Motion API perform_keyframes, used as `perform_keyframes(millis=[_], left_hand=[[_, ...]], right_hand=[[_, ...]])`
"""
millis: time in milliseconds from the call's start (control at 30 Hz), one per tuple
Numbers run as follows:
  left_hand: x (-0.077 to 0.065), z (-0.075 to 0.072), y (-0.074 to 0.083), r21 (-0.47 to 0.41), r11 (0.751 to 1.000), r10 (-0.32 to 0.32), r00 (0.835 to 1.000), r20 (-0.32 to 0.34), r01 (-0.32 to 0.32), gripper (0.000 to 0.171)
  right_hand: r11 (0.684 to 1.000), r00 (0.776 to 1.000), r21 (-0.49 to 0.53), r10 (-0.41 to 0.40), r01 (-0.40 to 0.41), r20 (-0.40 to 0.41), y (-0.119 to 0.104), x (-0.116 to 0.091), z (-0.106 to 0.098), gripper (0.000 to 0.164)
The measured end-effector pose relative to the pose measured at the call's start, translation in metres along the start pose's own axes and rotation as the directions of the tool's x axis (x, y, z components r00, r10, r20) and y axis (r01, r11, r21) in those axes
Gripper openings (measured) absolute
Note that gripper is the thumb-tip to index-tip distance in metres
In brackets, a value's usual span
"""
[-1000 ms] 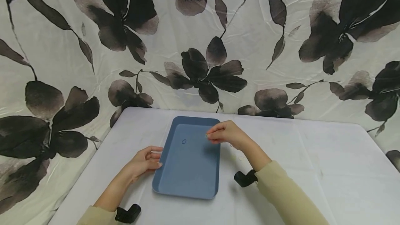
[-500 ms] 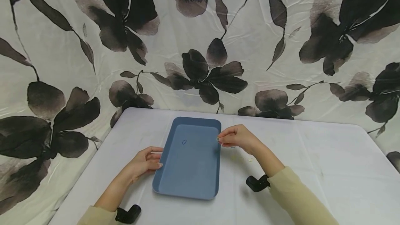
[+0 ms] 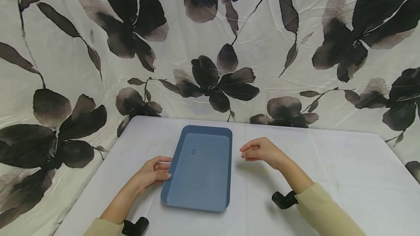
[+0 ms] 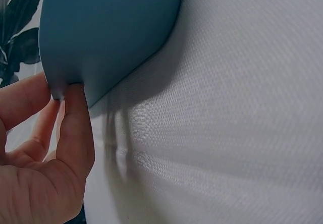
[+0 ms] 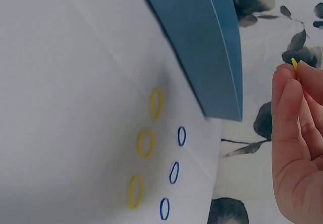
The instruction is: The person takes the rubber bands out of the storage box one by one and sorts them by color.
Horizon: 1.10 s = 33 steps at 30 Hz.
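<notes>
A shallow blue tray (image 3: 200,185) lies on the white table, with one small dark-blue rubber band (image 3: 191,152) inside its upper left part. My left hand (image 3: 151,174) pinches the tray's left rim between thumb and fingers, as the left wrist view also shows. To the right of the tray, my right hand (image 3: 264,152) hovers over the table. Its thumb and index finger pinch a small yellow rubber band, whose tip (image 5: 294,61) pokes out in the right wrist view. Below that hand lie three yellow rubber bands (image 5: 152,104) and three blue rubber bands (image 5: 178,136) in two rows.
The white-covered table (image 3: 311,163) stretches to the right of the tray. Behind it hangs a white cloth (image 3: 262,39) printed with dark flowers. Each wrist carries a black camera mount, such as the right one (image 3: 284,199).
My right hand, still pinching the yellow band, has moved right from over the tray's right edge to above the table beside it. The left hand stays at the tray's rim.
</notes>
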<state>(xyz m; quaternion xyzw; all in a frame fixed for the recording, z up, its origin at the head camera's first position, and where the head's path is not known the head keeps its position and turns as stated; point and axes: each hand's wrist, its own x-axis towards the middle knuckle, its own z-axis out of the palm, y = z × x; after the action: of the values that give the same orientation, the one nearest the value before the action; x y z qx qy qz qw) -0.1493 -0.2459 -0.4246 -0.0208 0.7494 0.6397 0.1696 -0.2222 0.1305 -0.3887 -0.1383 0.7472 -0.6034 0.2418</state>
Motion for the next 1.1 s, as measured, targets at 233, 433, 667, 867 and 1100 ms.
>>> perform_keyframes(millis=[233, 433, 667, 867, 1100], left_hand=[[0.002, 0.000, -0.001, -0.004, 1.000, -0.007, 1.000, -0.003, 0.007, 0.061], [0.002, 0.000, -0.001, -0.004, 1.000, -0.002, 1.000, 0.007, 0.002, 0.062], [0.003, 0.001, 0.001, 0.001, 1.000, -0.002, 1.000, 0.006, 0.002, 0.061], [0.001, 0.001, 0.000, 0.015, 1.000, -0.009, 1.000, 0.000, 0.009, 0.061], [0.000, -0.001, 0.000, 0.020, 1.000, -0.021, 1.000, -0.005, 0.021, 0.060]], right_hand=[[1.000, 1.000, -0.006, 0.002, -0.002, -0.028, 0.007, -0.010, -0.012, 0.035], [1.000, 0.999, 0.008, 0.004, -0.004, -0.046, 0.012, -0.018, -0.022, 0.036], [1.000, 0.997, 0.024, 0.017, -0.016, -0.071, 0.018, -0.027, -0.032, 0.036], [0.999, 0.997, 0.037, 0.037, -0.035, -0.071, 0.022, -0.035, -0.038, 0.034], [0.998, 0.995, 0.026, 0.059, -0.057, -0.074, 0.030, -0.039, -0.042, 0.035]])
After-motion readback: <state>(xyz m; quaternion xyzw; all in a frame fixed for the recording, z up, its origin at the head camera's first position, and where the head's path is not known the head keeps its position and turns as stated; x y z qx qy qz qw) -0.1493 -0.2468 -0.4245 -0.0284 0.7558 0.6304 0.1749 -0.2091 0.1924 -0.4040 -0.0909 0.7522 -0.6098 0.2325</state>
